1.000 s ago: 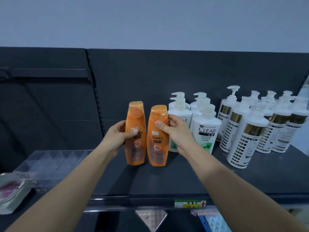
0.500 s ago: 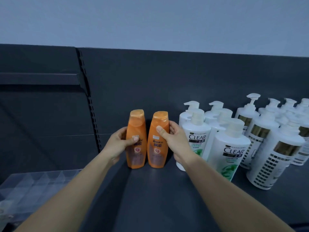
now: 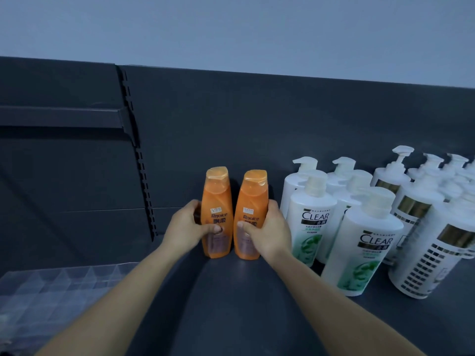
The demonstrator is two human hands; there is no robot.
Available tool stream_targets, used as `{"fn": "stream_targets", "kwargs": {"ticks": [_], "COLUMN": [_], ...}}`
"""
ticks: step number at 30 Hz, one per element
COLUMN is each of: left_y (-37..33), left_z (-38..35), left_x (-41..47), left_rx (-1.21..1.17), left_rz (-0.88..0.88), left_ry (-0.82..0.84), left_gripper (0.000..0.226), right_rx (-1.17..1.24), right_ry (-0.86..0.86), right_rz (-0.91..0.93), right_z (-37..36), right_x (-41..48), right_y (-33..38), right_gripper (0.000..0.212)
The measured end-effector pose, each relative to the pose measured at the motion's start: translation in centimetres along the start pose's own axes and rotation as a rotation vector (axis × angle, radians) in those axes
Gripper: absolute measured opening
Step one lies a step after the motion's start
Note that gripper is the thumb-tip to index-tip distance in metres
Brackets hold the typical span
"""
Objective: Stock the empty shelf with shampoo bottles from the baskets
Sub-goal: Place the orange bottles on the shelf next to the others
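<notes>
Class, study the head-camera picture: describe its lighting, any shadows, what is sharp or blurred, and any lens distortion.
Head view: dim, cool, even light; soft shadows fall on the dark shelf under the arms. The two orange bottles are fairly sharp, their labels readable; the white pump bottles at the right edge blur. The wide lens bends the shelf's back panel and tilts the right-hand bottles outward.

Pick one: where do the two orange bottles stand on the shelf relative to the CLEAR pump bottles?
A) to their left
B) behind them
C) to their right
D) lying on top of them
A: both orange bottles stand upright, one in each hand, left of the CLEAR pump bottles.
</notes>
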State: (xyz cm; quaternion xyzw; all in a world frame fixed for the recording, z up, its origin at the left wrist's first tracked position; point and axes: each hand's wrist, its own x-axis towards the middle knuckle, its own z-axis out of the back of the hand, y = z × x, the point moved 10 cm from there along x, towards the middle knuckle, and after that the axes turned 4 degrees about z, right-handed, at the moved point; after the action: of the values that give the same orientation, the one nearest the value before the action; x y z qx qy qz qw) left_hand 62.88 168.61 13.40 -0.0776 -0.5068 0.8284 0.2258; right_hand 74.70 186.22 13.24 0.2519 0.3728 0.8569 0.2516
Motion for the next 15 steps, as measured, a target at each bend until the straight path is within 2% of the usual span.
{"fn": "stream_targets", "kwargs": {"ticks": [5,15], "left_y": [-0.8,-1.1], "left_z": [-0.9,-1.5], "left_x": [0.8,1.8], "left_rx": [0.034,0.072], "left_rz": [-0.031,-0.041], "left_ry": [-0.018,-0.061], "left_gripper": [0.045,0.045], "right_rx": [-0.033,0.002], "right_ry": [-0.050,0.031], "right_rz": [0.001,-0.021], "right_z": [0.4,-0.5], "right_x": [0.7,2.3], "right_y": [0.0,-0.5], "right_gripper": [0.069,0.080]}}
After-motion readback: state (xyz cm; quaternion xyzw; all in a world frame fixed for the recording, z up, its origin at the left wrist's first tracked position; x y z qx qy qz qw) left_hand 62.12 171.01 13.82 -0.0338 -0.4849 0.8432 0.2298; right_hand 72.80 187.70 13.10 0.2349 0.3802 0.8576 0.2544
